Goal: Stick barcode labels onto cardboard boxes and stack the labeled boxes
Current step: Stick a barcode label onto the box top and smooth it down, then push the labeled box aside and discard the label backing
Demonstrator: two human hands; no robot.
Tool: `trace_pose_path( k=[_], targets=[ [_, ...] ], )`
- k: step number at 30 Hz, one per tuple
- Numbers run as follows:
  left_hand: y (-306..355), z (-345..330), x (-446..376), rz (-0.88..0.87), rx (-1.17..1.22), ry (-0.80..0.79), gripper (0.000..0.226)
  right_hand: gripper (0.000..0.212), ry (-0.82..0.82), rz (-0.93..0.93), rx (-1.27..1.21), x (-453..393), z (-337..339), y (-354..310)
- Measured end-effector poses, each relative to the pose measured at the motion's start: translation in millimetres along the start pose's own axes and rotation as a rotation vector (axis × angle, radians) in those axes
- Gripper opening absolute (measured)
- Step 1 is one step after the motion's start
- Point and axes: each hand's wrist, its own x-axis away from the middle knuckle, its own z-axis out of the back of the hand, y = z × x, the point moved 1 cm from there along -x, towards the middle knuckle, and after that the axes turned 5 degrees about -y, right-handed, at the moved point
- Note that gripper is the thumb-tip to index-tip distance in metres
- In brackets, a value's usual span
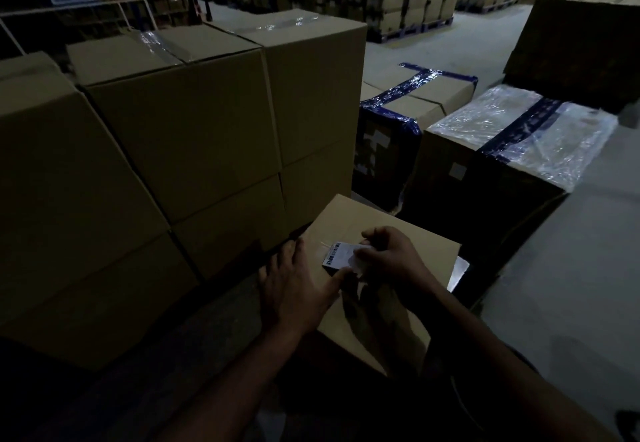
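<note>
One barcode label (337,255) — half-laid on cardboard box (377,268); right hand (391,256) pinches its edge, left hand (298,286) flat, thumb pressing. Smoothing, stacking outstanding.

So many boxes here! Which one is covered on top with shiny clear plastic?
The box on the right, beyond the person's hands. Its top is wrapped in glossy clear film crossed by a dark blue band. The box to its left has only blue tape, and the stacked boxes are plain cardboard.
</note>
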Motion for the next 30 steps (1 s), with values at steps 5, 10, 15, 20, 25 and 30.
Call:
trace_pose_path(
  k=[5,10,15,20,25,30],
  targets=[
    [0.2,1.6,-1.2,-0.024,-0.004,-0.076,0.136,0.027,-0.006,-0.060,-0.307,2.3,3.6,0.8],
    [-5.8,4.2,-7.5,-0.087,-0.016,-0.048,0.133,0.026,0.022,-0.098,-0.642,13.4,9.6,12.3],
    [-13.1,11.6,-21.9,-0.147,-0.011,-0.091,0.137,0.030,0.126,-0.001,-0.443,36.7,12.2,28.5],
    [-11.8,10.5,-18.4,-0.207,-0.024,0.075,0.118,0.026,0.146,0.021,-0.303,69.9,37.8,47.9],
    [49.7,-6.0,27.8,-0.473,0.211,0.203,0.066,0.008,0.250,-0.058,-0.445,98.0,82.1,67.3],
    [133.4,-40.2,87.8,-0.756,0.324,0.206,0.043,0.010,0.416,-0.145,-0.569,116.3,137.6,103.0]
  ],
)
